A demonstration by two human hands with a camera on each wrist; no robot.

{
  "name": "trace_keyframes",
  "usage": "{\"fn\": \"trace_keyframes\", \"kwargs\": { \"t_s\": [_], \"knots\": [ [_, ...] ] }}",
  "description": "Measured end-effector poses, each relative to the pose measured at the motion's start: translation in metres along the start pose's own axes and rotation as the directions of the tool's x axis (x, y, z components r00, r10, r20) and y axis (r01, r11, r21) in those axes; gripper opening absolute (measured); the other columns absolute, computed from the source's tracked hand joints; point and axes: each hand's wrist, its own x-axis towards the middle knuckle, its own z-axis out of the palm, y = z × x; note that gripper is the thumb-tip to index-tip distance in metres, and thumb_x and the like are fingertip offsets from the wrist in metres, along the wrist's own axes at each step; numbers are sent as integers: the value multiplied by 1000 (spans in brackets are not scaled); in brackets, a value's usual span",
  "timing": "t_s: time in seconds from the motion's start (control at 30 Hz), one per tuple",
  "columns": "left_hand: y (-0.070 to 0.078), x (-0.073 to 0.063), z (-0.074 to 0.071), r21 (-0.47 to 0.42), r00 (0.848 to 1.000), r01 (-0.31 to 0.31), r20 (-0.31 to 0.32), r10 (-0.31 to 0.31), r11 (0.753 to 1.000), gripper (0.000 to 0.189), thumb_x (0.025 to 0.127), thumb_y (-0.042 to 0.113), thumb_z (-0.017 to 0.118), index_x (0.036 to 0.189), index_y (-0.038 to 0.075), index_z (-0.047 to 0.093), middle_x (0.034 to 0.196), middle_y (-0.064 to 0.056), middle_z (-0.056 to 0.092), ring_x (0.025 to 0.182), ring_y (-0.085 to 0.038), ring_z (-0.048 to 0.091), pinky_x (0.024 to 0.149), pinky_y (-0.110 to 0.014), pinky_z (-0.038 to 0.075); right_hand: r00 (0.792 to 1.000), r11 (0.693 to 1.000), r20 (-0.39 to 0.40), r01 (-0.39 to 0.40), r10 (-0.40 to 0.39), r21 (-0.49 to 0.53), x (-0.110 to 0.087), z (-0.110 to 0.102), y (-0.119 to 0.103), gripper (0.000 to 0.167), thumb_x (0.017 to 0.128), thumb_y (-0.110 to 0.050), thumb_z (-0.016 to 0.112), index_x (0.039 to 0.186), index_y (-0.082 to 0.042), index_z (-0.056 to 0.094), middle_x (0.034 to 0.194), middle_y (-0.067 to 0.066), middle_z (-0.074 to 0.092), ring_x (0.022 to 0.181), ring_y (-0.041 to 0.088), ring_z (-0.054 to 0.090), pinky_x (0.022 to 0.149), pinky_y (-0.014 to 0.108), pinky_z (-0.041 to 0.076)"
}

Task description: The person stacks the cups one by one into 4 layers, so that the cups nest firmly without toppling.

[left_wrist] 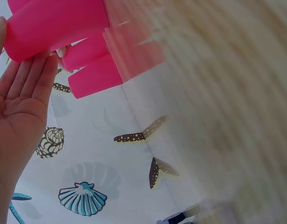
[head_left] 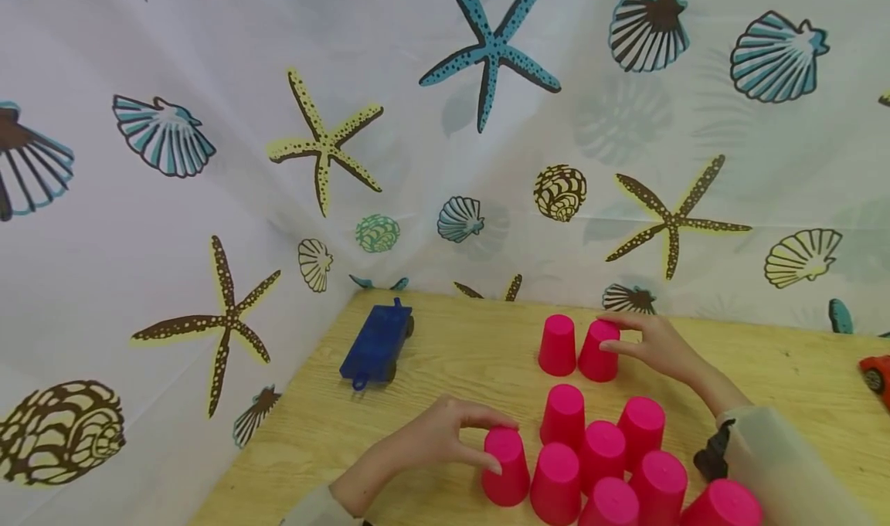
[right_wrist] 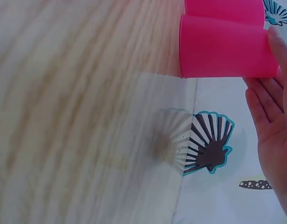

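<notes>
Upside-down pink cups stand on a wooden table. My left hand (head_left: 434,437) has its thumb and fingers around the top of the nearest-left pink cup (head_left: 505,476), also large in the left wrist view, where its palm (left_wrist: 20,119) shows. Farther back, my right hand (head_left: 659,348) pinches the upper part of another pink cup (head_left: 598,362). That cup (right_wrist: 227,47) appears on its side in the right wrist view, its rim against the table. Just left of it stands a further cup (head_left: 558,347), close beside it. Both held cups appear to rest on the table.
Several more pink cups (head_left: 603,453) are grouped between my hands and toward the front right. A blue toy trailer (head_left: 378,344) stands at the back left of the table (head_left: 459,348). A red toy car (head_left: 878,375) is at the right edge. A shell-and-starfish curtain (head_left: 417,155) hangs behind.
</notes>
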Motion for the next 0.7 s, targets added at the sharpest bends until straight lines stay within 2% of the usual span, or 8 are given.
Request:
{"fn": "trace_keyframes", "kwargs": {
  "t_s": [0.2, 0.3, 0.43, 0.53, 0.6, 0.63, 0.7],
  "knots": [
    [4, -3, -2, -5, 1000, 27, 8, -27, 1000, 48, 82, 27, 78, 127, 16, 66, 124, -1, 70, 113, -3, 65, 100, -37, 54, 998, 999, 48, -33, 32, 22, 5, 0, 2, 53, 84, -26, 76, 129, -2, 62, 125, 20, 67, 112, 38, 65, 94, 55, 53],
    [7, -1, -2, -16, 999, 39, 15, -39, 999, 47, 83, 25, 78, 127, 16, 66, 125, -2, 70, 115, -5, 65, 102, -38, 53, 997, 996, 63, -57, 53, 66, 2, -5, 3, 60, 85, -26, 75, 136, -2, 55, 134, 21, 61, 121, 43, 59, 99, 58, 49],
    [6, 0, -4, 16, 1000, 30, 5, -30, 999, 48, 83, 27, 78, 127, 15, 66, 125, 0, 70, 115, -5, 65, 102, -40, 52, 997, 992, 31, -68, 65, 105, -8, -14, 3, 67, 87, -27, 74, 143, -5, 47, 144, 21, 52, 129, 47, 50, 102, 64, 43],
    [5, -2, -7, 71, 999, 29, -31, -27, 997, 49, 81, 33, 79, 126, 17, 67, 123, 4, 71, 115, -4, 65, 102, -41, 53, 997, 993, -14, -70, 71, 97, -21, -24, 0, 65, 88, -28, 73, 145, -10, 46, 145, 19, 51, 131, 45, 48, 101, 67, 42],
    [6, -5, -11, 111, 997, 25, -74, -17, 994, 51, 79, 38, 80, 126, 20, 68, 122, 7, 71, 115, -5, 65, 101, -41, 53, 996, 993, -40, -72, 75, 90, -32, -32, -3, 63, 89, -28, 72, 145, -14, 47, 145, 17, 52, 131, 41, 48, 101, 66, 42],
    [8, -6, -14, 128, 995, 16, -99, -3, 992, 51, 79, 39, 80, 125, 22, 68, 122, 7, 71, 115, -6, 65, 101, -41, 53, 995, 994, -54, -78, 82, 79, -38, -37, -4, 62, 89, -28, 72, 145, -16, 47, 145, 15, 53, 134, 32, 49, 102, 61, 44],
    [12, -8, -22, 154, 988, -12, -153, 35, 988, 52, 78, 39, 81, 125, 21, 67, 122, 7, 71, 116, -10, 66, 101, -41, 53, 992, 994, -81, -92, 96, 59, -52, -46, -7, 61, 89, -27, 72, 145, -21, 47, 145, 7, 54, 136, 10, 47, 104, 44, 48]
  ]
}}
